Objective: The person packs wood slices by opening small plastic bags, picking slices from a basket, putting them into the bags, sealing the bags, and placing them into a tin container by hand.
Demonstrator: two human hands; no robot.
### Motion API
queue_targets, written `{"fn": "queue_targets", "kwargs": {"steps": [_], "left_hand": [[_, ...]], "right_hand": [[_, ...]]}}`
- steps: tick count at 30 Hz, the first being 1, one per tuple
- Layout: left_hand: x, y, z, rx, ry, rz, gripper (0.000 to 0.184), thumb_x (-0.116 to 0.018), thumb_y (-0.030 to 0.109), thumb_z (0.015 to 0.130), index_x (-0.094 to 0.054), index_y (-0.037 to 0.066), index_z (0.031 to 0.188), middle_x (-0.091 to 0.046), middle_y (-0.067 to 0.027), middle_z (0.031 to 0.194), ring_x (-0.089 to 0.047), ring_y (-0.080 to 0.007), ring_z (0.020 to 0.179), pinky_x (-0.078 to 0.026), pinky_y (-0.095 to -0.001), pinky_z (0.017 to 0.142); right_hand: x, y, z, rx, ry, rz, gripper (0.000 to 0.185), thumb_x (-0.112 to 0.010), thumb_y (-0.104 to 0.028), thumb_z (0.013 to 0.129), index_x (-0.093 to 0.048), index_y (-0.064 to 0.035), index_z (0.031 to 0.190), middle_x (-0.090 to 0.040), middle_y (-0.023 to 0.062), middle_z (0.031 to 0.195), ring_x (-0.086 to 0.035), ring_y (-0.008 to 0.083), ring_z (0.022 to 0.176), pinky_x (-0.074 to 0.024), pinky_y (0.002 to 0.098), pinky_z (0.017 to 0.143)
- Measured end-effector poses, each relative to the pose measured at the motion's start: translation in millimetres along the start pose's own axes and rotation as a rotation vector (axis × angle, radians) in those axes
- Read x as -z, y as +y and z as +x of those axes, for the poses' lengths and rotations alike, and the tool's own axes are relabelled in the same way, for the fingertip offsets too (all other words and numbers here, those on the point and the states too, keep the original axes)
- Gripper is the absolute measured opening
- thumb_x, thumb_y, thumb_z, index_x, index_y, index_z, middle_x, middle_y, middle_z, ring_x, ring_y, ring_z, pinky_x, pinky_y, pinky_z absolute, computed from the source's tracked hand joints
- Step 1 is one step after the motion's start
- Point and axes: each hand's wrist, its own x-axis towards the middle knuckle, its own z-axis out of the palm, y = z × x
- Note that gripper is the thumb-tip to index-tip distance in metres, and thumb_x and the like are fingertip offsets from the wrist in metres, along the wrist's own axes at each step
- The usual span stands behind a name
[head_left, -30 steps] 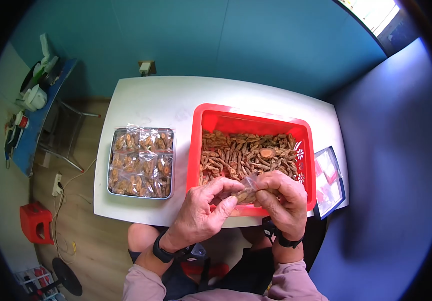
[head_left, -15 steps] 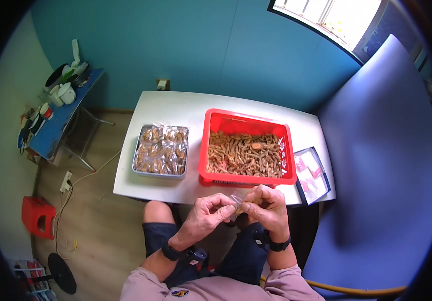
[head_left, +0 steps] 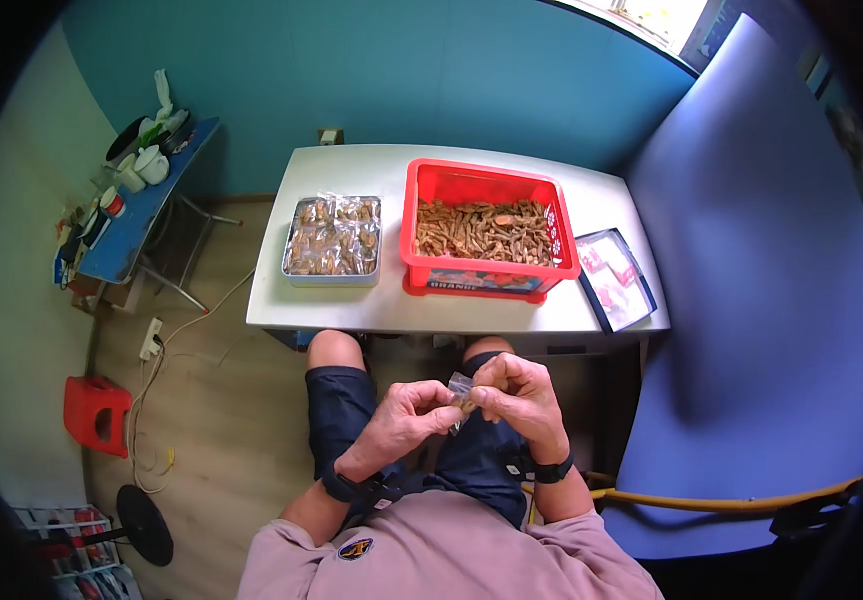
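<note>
A small clear zip bag is held between my two hands above my lap. My left hand pinches its left side between thumb and fingers. At the other side, my right hand is closed with thumb and fingertips on the bag; a brownish piece shows there, but I cannot tell whether it is inside. Beyond my hands, a red plastic basket holds many brown, finger-like dried pieces. Left of it stands a metal tin filled with small packed bags of similar pieces.
Both containers stand on a white table. A black-edged tray with pink-and-white packets lies at its right. A blue padded panel rises on the right. On the left are a blue side table, red stool and power strip.
The table and containers now sit higher in the view. My hands show farther from the table edge, over my lap, and more of the bag is visible between them.
</note>
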Motion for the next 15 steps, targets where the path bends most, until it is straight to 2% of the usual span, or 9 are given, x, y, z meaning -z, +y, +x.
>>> {"fn": "queue_targets", "kwargs": {"steps": [2, 5, 7, 8, 10, 14, 15], "left_hand": [[-3, -3, -8, 0.023, -0.010, 0.011, 0.016, -0.072, 0.009, 0.094, -0.069, 0.000, 0.107, -0.068, -0.0001, 0.091, -0.062, -0.0054, 0.083, -0.052, -0.0236, 0.074], [-15, 0, -16, -0.073, 0.109, 0.065, 0.016, -0.070, 0.009, 0.096, -0.070, 0.000, 0.109, -0.069, -0.0013, 0.091, -0.062, -0.0062, 0.084, -0.052, -0.0233, 0.076], [-26, 5, -21, -0.099, 0.188, -0.153, 0.015, -0.067, 0.013, 0.098, -0.072, 0.001, 0.105, -0.069, -0.0006, 0.093, -0.061, -0.0061, 0.083, -0.051, -0.0219, 0.076], [-22, 0, -24, -0.096, 0.194, -0.154, 0.015, -0.067, 0.013, 0.098, -0.072, 0.001, 0.105, -0.069, -0.0006, 0.093, -0.061, -0.0061, 0.083, -0.051, -0.0219, 0.076], [-11, -11, -26, -0.082, 0.121, -0.114, 0.013, -0.067, 0.011, 0.098, -0.072, 0.001, 0.103, -0.069, -0.0022, 0.099, -0.062, -0.0070, 0.088, -0.051, -0.0224, 0.079], [-15, -14, -30, -0.145, 0.213, -0.107, 0.011, -0.068, 0.011, 0.097, -0.070, 0.002, 0.102, -0.069, -0.0008, 0.093, -0.062, -0.0070, 0.083, -0.051, -0.0225, 0.079], [-15, -13, -32, -0.142, 0.219, -0.104, 0.011, -0.068, 0.011, 0.097, -0.070, 0.002, 0.102, -0.069, -0.0008, 0.093, -0.062, -0.0070, 0.083, -0.051, -0.0225, 0.079]], "right_hand": [[-2, 3, -8, -0.007, -0.014, -0.012, 0.011, -0.074, -0.008, 0.092, -0.065, -0.0012, 0.090, -0.064, -0.0002, 0.068, -0.053, 0.0030, 0.054, -0.0393, 0.0189, 0.047], [-8, 1, -14, -0.076, -0.011, -0.030, 0.011, -0.075, -0.007, 0.091, -0.066, -0.0011, 0.090, -0.064, 0.0006, 0.068, -0.054, 0.0037, 0.055, -0.0406, 0.0199, 0.047], [-13, 2, -16, 0.077, -0.090, -0.192, 0.011, -0.076, -0.006, 0.089, -0.066, -0.0010, 0.088, -0.065, 0.0026, 0.067, -0.055, 0.0047, 0.055, -0.0414, 0.0210, 0.048], [-16, 3, -16, 0.073, -0.094, -0.188, 0.011, -0.076, -0.006, 0.089, -0.066, -0.0010, 0.088, -0.065, 0.0026, 0.067, -0.055, 0.0047, 0.055, -0.0414, 0.0210, 0.048], [-22, 5, -12, 0.234, -0.082, -0.310, 0.012, -0.077, -0.005, 0.087, -0.066, -0.0009, 0.086, -0.065, 0.0043, 0.068, -0.056, 0.0055, 0.056, -0.0422, 0.0222, 0.050], [-18, 5, -12, 0.204, -0.125, -0.355, 0.012, -0.076, -0.003, 0.087, -0.065, -0.0002, 0.087, -0.066, 0.0048, 0.069, -0.058, 0.0066, 0.059, -0.0441, 0.0222, 0.053], [-19, 5, -13, 0.138, -0.140, -0.299, 0.011, -0.075, -0.003, 0.088, -0.064, 0.0004, 0.087, -0.067, 0.0044, 0.070, -0.057, 0.0064, 0.059, -0.0440, 0.0225, 0.053]]}}
